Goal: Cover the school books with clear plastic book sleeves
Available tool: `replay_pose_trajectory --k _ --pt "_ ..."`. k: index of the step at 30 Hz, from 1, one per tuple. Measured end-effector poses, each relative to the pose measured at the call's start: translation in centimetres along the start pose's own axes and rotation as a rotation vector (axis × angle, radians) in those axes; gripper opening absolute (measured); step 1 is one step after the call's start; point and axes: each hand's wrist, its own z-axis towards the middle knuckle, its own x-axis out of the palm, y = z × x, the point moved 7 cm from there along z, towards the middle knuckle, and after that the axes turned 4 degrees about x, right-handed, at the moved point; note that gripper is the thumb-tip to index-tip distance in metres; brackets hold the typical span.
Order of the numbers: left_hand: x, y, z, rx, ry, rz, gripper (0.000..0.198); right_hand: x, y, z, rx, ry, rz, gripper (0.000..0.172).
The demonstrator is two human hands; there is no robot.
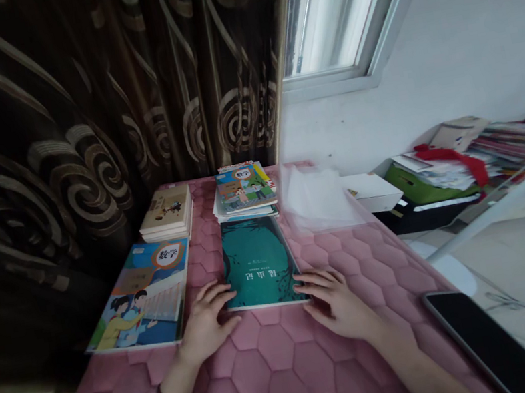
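A teal book point(257, 252) with dark branch drawings lies flat on the pink quilted cover, its title upside down to me. At its left edge is my left hand point(208, 321), fingers spread, the tips at the cover's side; a silver bangle circles that wrist. Opposite, my right hand point(335, 302) is also open, its fingertips at the book's right edge. Left of my left hand lies a blue maths textbook point(142, 295). Beyond the teal book, a small stack topped by another maths textbook point(244, 189) stands. Clear plastic sheets point(316, 197) lie to its right.
Tan books point(166, 213) are stacked at the back left, beside a dark patterned curtain point(144, 75). A white box point(373, 190) sits at the right edge. A phone point(485, 340) is at the near right. Papers fill a green container point(423, 185) beyond the table.
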Motion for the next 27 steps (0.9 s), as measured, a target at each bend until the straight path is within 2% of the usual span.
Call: replay_pose_trajectory --k 7,11,14,20,27 --pt "3.1 -3.4 2.2 -0.016 0.052 0.117 0.039 1.3 3.7 2.5 0.055 0.002 -0.034 0.03" --pt "3.8 -3.9 2.9 -0.028 0.016 0.13 0.024 2.0 4.7 3.3 0.042 -0.043 -0.036 0.023" --pt "3.9 -3.7 2.9 -0.013 0.011 0.138 0.022 2.2 4.7 3.3 0.038 -0.086 -0.029 0.022" --pt "3.2 -3.0 2.6 0.011 0.042 0.129 0.024 1.7 3.8 2.5 0.026 -0.083 -0.009 0.022" --pt "0.1 0.0 0.6 -0.043 -0.009 0.169 0.014 0.1 0.0 0.4 0.072 -0.1 -0.031 0.019"
